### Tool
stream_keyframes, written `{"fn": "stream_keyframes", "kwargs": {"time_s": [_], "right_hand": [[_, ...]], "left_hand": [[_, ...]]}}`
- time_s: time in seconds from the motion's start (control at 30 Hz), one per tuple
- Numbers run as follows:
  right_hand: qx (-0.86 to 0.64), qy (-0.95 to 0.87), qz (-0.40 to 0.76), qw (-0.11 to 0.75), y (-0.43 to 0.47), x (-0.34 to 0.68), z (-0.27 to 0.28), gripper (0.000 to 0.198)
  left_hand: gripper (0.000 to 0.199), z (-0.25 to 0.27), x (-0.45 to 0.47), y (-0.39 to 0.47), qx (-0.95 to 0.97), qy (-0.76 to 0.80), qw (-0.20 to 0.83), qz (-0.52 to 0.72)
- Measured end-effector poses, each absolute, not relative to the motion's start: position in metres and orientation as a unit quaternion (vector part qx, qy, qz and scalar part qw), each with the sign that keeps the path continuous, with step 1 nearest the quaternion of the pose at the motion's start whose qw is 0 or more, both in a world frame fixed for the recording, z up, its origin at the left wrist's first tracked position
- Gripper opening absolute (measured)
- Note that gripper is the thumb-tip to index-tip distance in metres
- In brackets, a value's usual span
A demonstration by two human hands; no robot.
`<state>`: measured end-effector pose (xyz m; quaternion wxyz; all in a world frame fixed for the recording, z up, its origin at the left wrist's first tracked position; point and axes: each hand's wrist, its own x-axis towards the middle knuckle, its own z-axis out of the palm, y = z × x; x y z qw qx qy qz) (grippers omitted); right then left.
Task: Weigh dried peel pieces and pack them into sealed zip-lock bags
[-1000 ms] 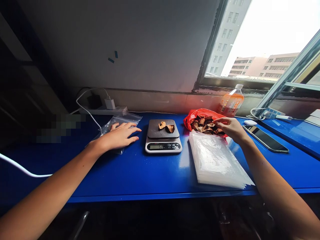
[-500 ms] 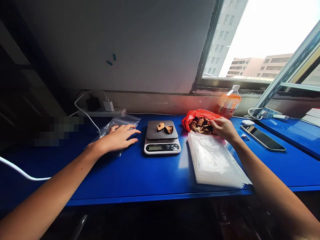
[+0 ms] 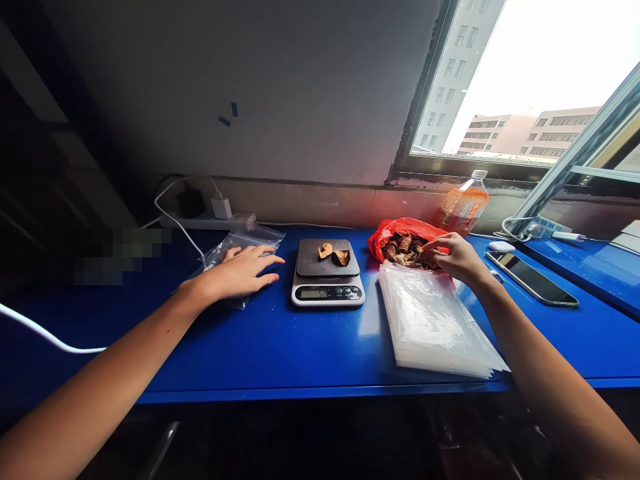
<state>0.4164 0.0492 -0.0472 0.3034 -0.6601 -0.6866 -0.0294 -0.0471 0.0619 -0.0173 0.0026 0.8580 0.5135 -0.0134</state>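
A kitchen scale point(image 3: 328, 293) stands mid-table with two curled dried slices point(image 3: 341, 257) on its dark platform. Its small display is lit. To its left my left hand point(image 3: 245, 272) lies over a clear zip bag point(image 3: 265, 235), fingers spread and holding nothing. My right hand point(image 3: 457, 257) reaches in at the open red plastic bag point(image 3: 376, 241), which is full of brown dried slices point(image 3: 403, 245). Its thumb and forefinger pinch in among the slices; whether a piece is between them is hidden. Below that hand lies a stack of clear plastic bags point(image 3: 440, 327).
Behind the red bag stands an orange drink bottle point(image 3: 465, 203). A phone point(image 3: 535, 277) and a white earbud case point(image 3: 501, 247) lie to the right. At back left, a charger point(image 3: 221, 207) sits in a power strip point(image 3: 245, 219), with a white cable point(image 3: 175, 230) trailing from it.
The view has shifted slightly, moving everything a little to the right. My right hand's fingers have stayed among the dried slices; the left hand rests as before.
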Motion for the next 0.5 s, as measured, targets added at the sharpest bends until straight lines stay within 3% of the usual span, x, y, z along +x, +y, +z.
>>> {"fn": "stream_keyframes", "kwargs": {"time_s": [0.13, 0.3, 0.5], "right_hand": [[-0.696, -0.648, -0.046, 0.306, 0.049, 0.417, -0.049, 0.030], [-0.706, -0.629, 0.011, 0.325, 0.046, 0.412, -0.050, 0.032], [-0.704, -0.647, -0.018, 0.292, 0.052, 0.401, -0.054, 0.024]], "left_hand": [[0.051, -0.016, -0.046, 0.061, 0.860, 0.510, 0.001, -0.020], [0.050, -0.014, -0.044, 0.059, 0.856, 0.516, 0.001, -0.025], [0.051, -0.013, -0.045, 0.058, 0.857, 0.515, 0.009, -0.027]]}}
